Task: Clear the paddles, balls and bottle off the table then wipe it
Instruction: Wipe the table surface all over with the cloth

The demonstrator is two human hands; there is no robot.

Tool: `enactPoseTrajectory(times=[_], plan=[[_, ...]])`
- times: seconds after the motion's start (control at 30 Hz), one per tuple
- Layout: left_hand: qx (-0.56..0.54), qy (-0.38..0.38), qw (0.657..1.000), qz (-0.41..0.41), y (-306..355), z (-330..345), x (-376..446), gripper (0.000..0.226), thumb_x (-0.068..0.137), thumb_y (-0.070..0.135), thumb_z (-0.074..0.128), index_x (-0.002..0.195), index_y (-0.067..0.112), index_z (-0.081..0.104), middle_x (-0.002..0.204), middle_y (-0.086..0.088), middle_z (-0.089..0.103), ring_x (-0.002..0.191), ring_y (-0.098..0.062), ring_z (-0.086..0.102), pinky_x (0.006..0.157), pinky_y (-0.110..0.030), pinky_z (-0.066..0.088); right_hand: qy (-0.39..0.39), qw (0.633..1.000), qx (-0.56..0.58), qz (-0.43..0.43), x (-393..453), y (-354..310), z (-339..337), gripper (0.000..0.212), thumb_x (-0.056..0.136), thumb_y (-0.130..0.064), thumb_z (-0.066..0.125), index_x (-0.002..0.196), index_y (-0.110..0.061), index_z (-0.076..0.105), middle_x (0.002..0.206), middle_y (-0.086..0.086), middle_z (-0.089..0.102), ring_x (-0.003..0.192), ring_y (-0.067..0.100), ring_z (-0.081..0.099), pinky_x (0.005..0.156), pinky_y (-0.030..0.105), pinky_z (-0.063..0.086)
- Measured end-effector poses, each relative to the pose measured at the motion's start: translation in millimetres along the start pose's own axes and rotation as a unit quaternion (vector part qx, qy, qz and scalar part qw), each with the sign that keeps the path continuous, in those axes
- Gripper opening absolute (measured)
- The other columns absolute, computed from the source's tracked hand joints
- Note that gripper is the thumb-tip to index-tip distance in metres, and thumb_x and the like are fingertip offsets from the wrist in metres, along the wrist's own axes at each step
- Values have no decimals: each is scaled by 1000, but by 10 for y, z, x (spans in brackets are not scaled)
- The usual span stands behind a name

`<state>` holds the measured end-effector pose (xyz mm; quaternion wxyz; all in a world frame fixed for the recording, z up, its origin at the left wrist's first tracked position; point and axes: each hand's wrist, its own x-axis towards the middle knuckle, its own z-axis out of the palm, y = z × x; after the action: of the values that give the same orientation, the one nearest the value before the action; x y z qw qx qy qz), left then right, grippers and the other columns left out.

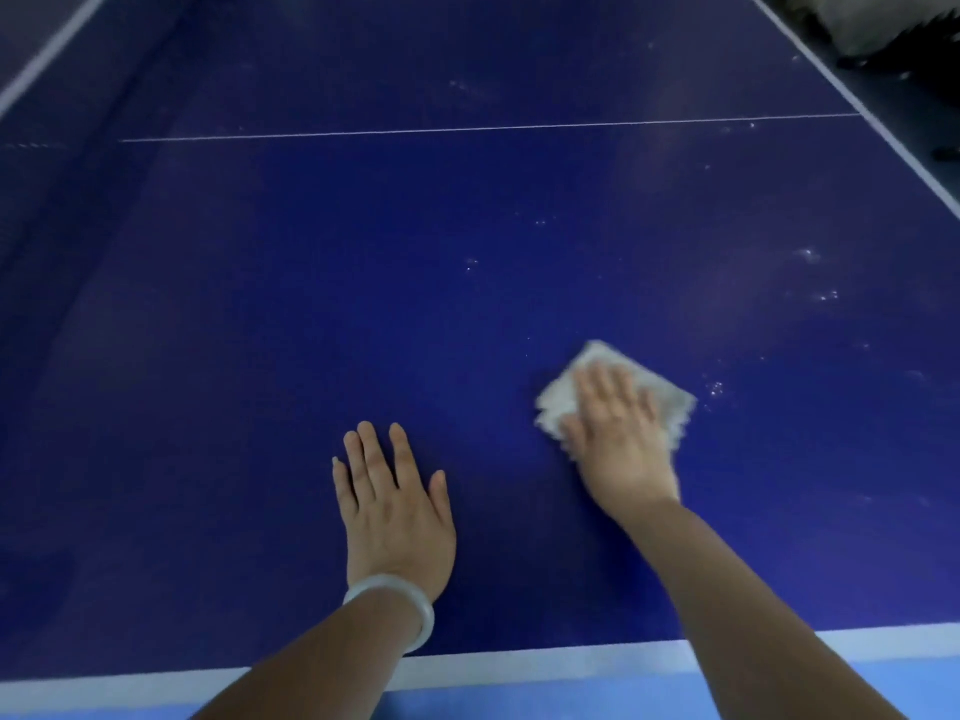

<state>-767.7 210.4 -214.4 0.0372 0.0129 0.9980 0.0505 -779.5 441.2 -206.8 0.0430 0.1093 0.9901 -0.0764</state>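
The dark blue table-tennis table (363,278) fills the view, with a thin white centre line and white edge stripes. My right hand (621,433) presses flat, fingers straight, on a folded white cloth (566,394) lying on the table's near right part. My left hand (392,504), with a pale bangle on the wrist, rests palm down with spread fingers on the table to the left of the cloth. No paddles, balls or bottle show on the table.
Small white specks and faint smears dot the table surface (810,257) to the right of the cloth. The near white edge stripe (519,662) runs below my arms. A dark blurred object (872,28) lies beyond the table's far right edge.
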Motion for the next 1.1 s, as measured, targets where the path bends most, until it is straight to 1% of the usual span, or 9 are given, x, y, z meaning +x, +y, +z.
enactPoseTrajectory(times=[0.07, 0.17, 0.43, 0.63, 0.77, 0.83, 0.97, 1.03, 1.1], plan=[[3, 5, 1000, 3, -2, 0, 7, 72, 94, 48, -10, 153, 9, -1, 161, -21, -2, 150, -34, -6, 122, -50, 0, 40, 989, 40, 140, -151, 228, -38, 63, 100, -49, 9, 157, -22, 4, 165, 0, 0, 151, 19, -6, 122, 44, -4], [4, 7, 1000, 0, 6, -7, 10, 71, 97, 48, -2, 153, 6, 8, 161, -23, 7, 150, -36, 3, 122, -51, 5, 55, 982, 27, 176, -265, -23, 14, 63, 101, -47, 9, 157, -18, 5, 164, 3, 1, 151, 23, -4, 122, 46, -5], [19, 1, 1000, 0, 18, 2, 25, 70, 96, 48, 0, 153, 8, 8, 161, -21, 8, 150, -34, 4, 122, -50, 7, -44, 976, -19, -212, 560, -809, 88, 59, 104, -45, 14, 156, -23, -4, 164, -3, -9, 150, 18, -14, 118, 41, -15], [2, 1, 1000, -1, 13, 1, 17, 71, 94, 49, -8, 153, 11, -4, 161, -19, -4, 150, -32, -8, 122, -49, 0, 52, 985, 26, 164, 445, 799, -114, 60, 104, -43, 21, 157, -17, 12, 164, 6, 9, 151, 24, 5, 121, 50, 4], [3, 2, 1000, 3, 21, 6, 6, 69, 96, 48, -7, 153, 10, -6, 161, -19, -7, 150, -32, -9, 122, -49, -2, 88, 946, 42, 308, 89, 675, -122, 60, 103, -40, 24, 156, -12, 17, 163, 10, 13, 150, 30, 9, 119, 53, 8], [0, 1, 1000, 2, 22, 11, 11, 67, 100, 47, 1, 155, 9, 1, 162, -20, -3, 150, -32, -7, 122, -49, 0, 81, 971, 17, 225, 15, 202, -71, 59, 103, -35, 28, 155, -11, 19, 161, 12, 19, 147, 32, 17, 117, 51, 14], [3, 2, 1000, -1, 11, -3, 2, 71, 97, 47, 16, 155, 6, 13, 161, -22, 6, 150, -35, 3, 122, -50, 4, -11, 989, -36, -141, -309, -440, 143, 61, 101, -43, 9, 157, -18, 7, 164, 2, 1, 152, 23, -1, 123, 46, 3], [3, 0, 1000, -2, 5, -15, -4, 71, 97, 48, 12, 155, 7, 11, 161, -22, 5, 150, -34, 1, 122, -50, 3, -12, 987, -35, -156, -238, -118, 82, 60, 102, -44, 11, 156, -21, 4, 163, -1, -3, 152, 20, -4, 123, 43, -3], [0, -3, 1000, 0, 7, -26, -11, 72, 96, 48, 7, 155, 7, 8, 162, -21, 2, 150, -33, -3, 122, -49, 0, 15, 999, -24, -25, -194, 384, 34, 59, 103, -41, 22, 156, -19, 6, 164, 2, 4, 152, 22, 1, 122, 44, 0]])
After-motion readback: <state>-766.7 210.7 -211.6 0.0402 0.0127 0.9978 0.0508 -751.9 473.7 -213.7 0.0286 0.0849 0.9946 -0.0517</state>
